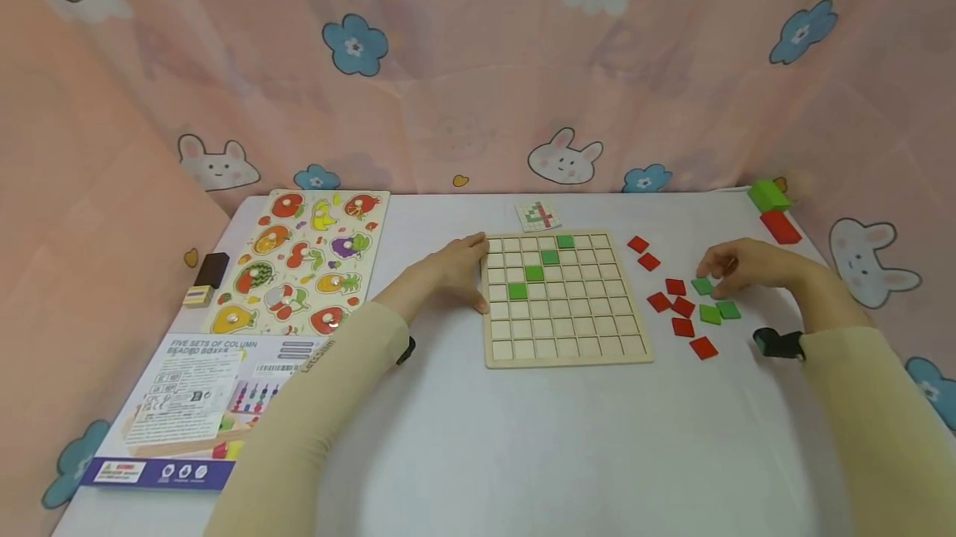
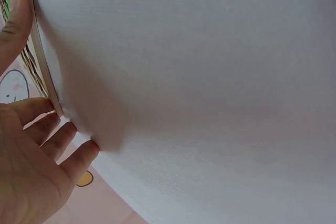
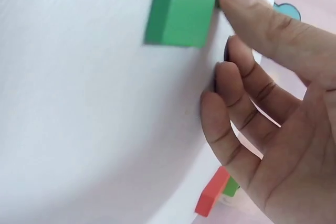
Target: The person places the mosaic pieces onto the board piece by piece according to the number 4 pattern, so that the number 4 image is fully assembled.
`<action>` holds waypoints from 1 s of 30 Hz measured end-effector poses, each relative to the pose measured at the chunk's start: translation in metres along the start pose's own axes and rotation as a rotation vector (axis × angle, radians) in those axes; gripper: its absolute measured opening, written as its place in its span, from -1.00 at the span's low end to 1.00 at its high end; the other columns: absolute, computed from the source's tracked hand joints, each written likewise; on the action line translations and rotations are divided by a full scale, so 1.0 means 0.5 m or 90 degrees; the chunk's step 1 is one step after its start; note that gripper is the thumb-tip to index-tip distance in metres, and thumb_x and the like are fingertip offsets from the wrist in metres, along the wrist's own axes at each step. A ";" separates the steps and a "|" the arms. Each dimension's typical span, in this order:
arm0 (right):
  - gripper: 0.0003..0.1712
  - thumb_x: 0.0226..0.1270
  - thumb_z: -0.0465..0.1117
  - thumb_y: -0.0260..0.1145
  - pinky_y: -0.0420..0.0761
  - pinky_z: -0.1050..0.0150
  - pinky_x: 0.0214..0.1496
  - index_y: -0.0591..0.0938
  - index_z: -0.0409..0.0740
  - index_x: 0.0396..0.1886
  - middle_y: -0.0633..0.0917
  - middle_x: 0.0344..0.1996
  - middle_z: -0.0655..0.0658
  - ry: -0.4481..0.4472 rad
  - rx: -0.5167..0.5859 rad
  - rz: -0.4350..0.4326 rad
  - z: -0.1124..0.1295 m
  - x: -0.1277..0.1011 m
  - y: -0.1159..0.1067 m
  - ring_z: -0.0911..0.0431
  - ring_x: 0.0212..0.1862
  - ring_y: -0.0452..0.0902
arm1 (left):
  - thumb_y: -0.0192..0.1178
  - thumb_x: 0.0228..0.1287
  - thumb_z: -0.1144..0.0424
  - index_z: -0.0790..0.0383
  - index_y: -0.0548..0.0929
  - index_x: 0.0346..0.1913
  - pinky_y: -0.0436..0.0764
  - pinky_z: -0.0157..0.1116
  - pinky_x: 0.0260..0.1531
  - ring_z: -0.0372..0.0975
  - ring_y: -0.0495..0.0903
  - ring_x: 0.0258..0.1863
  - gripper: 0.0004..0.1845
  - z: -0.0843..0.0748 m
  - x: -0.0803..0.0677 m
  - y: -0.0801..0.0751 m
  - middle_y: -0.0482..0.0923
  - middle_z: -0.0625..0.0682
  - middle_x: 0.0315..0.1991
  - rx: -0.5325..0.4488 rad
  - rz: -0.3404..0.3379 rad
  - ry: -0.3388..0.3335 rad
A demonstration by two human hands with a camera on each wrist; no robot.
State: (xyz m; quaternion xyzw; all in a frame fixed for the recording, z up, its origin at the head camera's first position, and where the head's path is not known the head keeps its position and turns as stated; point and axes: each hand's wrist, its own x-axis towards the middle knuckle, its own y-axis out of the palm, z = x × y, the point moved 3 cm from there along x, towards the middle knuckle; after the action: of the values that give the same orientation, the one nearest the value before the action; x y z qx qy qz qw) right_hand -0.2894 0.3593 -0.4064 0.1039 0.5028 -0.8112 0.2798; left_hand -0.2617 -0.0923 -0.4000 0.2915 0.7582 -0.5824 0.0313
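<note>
A wooden grid board [image 1: 568,365] lies on the table with several green square tiles [image 1: 534,273] in a diagonal line of its cells. My left hand [image 1: 456,267] rests against the board's left edge, fingers at the far corner and thumb [image 2: 17,22] lower down the same side. To the right of the board, my right hand [image 1: 750,265] has thumb and forefinger at a green tile [image 1: 700,286], pinching it low over the table. Two more green tiles [image 1: 710,314] lie just below that hand. Several red tiles [image 1: 683,327] are scattered between it and the board.
A small pattern card [image 1: 538,216] lies behind the board. Left are a fruit puzzle board [image 1: 299,263], a boxed bead set [image 1: 194,404], and a dark block [image 1: 212,270] beside a yellowish one [image 1: 197,296]. Green [image 1: 768,196] and red blocks [image 1: 780,227] sit at the far right corner.
</note>
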 end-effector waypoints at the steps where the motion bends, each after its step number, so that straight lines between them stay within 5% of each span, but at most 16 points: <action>1: -0.67 0.13 -0.18 0.49 0.55 0.28 -0.22 0.64 -0.17 -0.13 0.55 -0.27 -0.11 -0.001 -0.006 -0.002 0.003 0.002 -0.002 0.01 -0.08 0.40 | 0.55 -0.08 -0.08 0.15 0.03 0.58 0.21 0.20 0.48 0.05 -0.06 0.62 0.22 0.001 0.000 0.000 -0.20 0.07 0.65 0.000 -0.001 0.000; 6: -0.76 0.19 -0.18 0.44 0.55 0.31 -0.20 0.60 -0.22 -0.26 0.64 -0.32 -0.11 -0.002 -0.018 -0.040 0.039 0.012 -0.014 0.04 -0.16 0.46 | 0.54 -0.08 -0.09 0.16 0.02 0.58 0.21 0.22 0.47 0.06 -0.06 0.62 0.23 0.003 0.001 0.001 -0.20 0.07 0.65 0.001 -0.002 -0.002; 11: -0.73 0.28 -0.13 0.39 0.59 0.33 -0.21 0.62 -0.21 -0.16 0.65 -0.30 -0.13 -0.030 0.002 -0.097 0.118 0.029 -0.007 0.03 -0.18 0.49 | 0.55 -0.09 -0.09 0.15 0.03 0.58 0.20 0.25 0.47 0.06 -0.07 0.62 0.23 0.007 0.001 0.003 -0.21 0.07 0.65 -0.006 -0.002 -0.004; 21: -0.82 0.27 -0.22 0.38 0.52 0.30 -0.15 0.71 -0.06 -0.13 0.67 -0.33 -0.05 -0.231 0.012 -0.100 0.338 0.067 0.102 0.13 -0.22 0.50 | 0.55 -0.09 -0.10 0.14 0.01 0.58 0.17 0.23 0.49 0.06 -0.08 0.62 0.24 0.007 0.002 0.001 -0.21 0.07 0.65 -0.011 -0.002 -0.005; 30: -0.88 0.28 -0.29 0.36 0.60 0.34 -0.17 0.73 -0.06 -0.21 0.69 -0.39 -0.02 -0.307 0.042 -0.067 0.454 0.080 0.185 0.15 -0.27 0.55 | 0.55 -0.09 -0.09 0.15 0.01 0.58 0.19 0.21 0.49 0.06 -0.07 0.62 0.25 0.006 0.005 0.002 -0.21 0.06 0.65 -0.011 -0.004 -0.001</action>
State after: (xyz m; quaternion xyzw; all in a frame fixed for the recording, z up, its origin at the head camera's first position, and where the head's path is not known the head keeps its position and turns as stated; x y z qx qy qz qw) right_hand -0.2450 0.1160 -0.3870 -0.1098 0.3996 -0.8420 0.3453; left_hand -0.2640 -0.0939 -0.4029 0.2883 0.7640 -0.5763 0.0329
